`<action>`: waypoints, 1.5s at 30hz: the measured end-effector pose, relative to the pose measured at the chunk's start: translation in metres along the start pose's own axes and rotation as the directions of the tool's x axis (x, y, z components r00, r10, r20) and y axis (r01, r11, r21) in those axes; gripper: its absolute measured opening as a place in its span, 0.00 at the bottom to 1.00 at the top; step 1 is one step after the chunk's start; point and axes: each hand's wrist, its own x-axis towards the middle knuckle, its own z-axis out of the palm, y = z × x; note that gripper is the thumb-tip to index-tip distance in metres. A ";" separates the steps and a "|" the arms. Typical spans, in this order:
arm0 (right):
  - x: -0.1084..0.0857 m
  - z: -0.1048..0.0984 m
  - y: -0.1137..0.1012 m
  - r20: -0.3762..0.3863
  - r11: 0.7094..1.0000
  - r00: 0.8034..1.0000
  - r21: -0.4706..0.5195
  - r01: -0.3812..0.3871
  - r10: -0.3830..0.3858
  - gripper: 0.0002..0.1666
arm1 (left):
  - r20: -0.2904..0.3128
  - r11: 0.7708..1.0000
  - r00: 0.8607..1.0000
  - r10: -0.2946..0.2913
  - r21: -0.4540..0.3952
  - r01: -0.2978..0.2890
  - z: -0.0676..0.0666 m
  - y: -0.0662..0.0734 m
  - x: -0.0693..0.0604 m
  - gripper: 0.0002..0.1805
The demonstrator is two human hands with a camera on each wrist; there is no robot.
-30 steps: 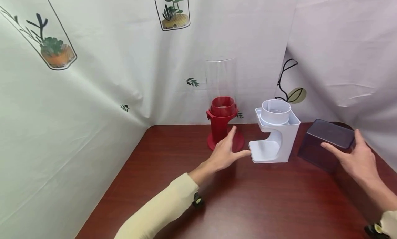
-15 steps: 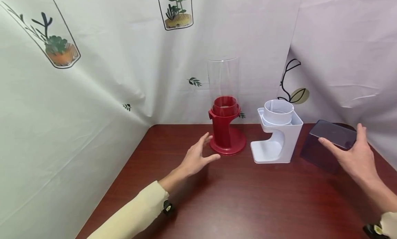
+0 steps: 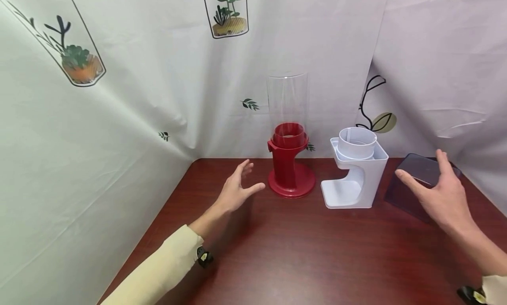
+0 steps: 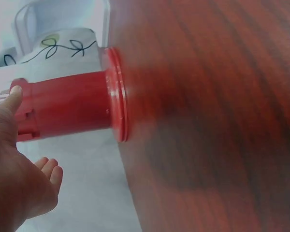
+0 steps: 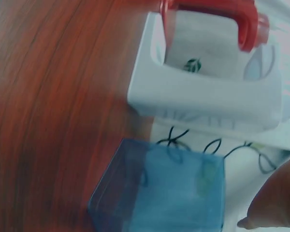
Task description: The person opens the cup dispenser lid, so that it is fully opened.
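My left hand (image 3: 231, 192) is held over the table, left of a red stand (image 3: 283, 166), with thumb and fingers spread. A clear cylinder (image 3: 288, 98) stands upright in the red ring on top of that stand. In the left wrist view, the left hand (image 4: 21, 179) overlaps the stand's upper end, though the head view shows a gap. To the right stands a white C-shaped stand (image 3: 372, 177) with a white ring (image 3: 357, 144) seated in its top. A dark see-through box (image 3: 405, 188) is partly hidden behind my right hand (image 3: 445, 201), whose fingers are spread and hold nothing.
Everything stands on a reddish-brown wooden table (image 3: 301, 252). Behind and to the left hangs a white cloth (image 3: 166, 76) printed with plants. The box is beside the white stand, near the table's back right.
My left hand has drawn back leftward from in front of the red stand. The right hand has shifted slightly left and up, and the box behind it stays in place.
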 end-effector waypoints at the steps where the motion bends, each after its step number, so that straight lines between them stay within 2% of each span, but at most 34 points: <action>1: -0.001 0.001 -0.004 -0.004 1.000 1.000 0.009 0.013 -0.013 0.61 | -0.001 1.000 1.000 -0.008 -0.010 0.008 -0.002 0.001 0.001 0.51; 12: -0.012 0.016 -0.037 -0.080 0.981 0.986 0.116 0.158 -0.149 0.51 | -0.032 0.998 0.999 -0.024 -0.059 0.022 -0.020 0.018 0.024 0.54; 18: -0.016 0.023 -0.049 -0.081 0.963 0.976 0.166 0.211 -0.200 0.48 | -0.039 0.997 0.999 -0.026 -0.074 0.023 -0.021 0.027 0.039 0.57; 24: -0.017 0.034 -0.059 -0.045 0.928 0.960 0.247 0.279 -0.276 0.46 | -0.031 0.998 0.999 -0.022 -0.068 0.020 -0.014 0.030 0.053 0.58; 29: -0.017 0.044 -0.065 -0.046 0.894 0.943 0.303 0.328 -0.331 0.45 | -0.022 0.997 0.999 -0.025 -0.074 0.023 -0.005 0.033 0.063 0.58; 35: -0.019 0.062 -0.069 -0.021 0.859 0.926 0.365 0.358 -0.377 0.46 | -0.019 0.995 0.999 -0.033 -0.099 0.031 0.007 0.032 0.074 0.59; 39: -0.021 0.071 -0.074 0.010 0.856 0.922 0.374 0.356 -0.387 0.46 | -0.027 0.993 0.998 -0.048 -0.105 0.045 0.015 0.032 0.082 0.59; 45: -0.022 0.080 -0.082 0.078 0.868 0.924 0.380 0.319 -0.374 0.46 | -0.038 0.992 0.998 -0.058 -0.119 0.053 0.027 0.034 0.092 0.61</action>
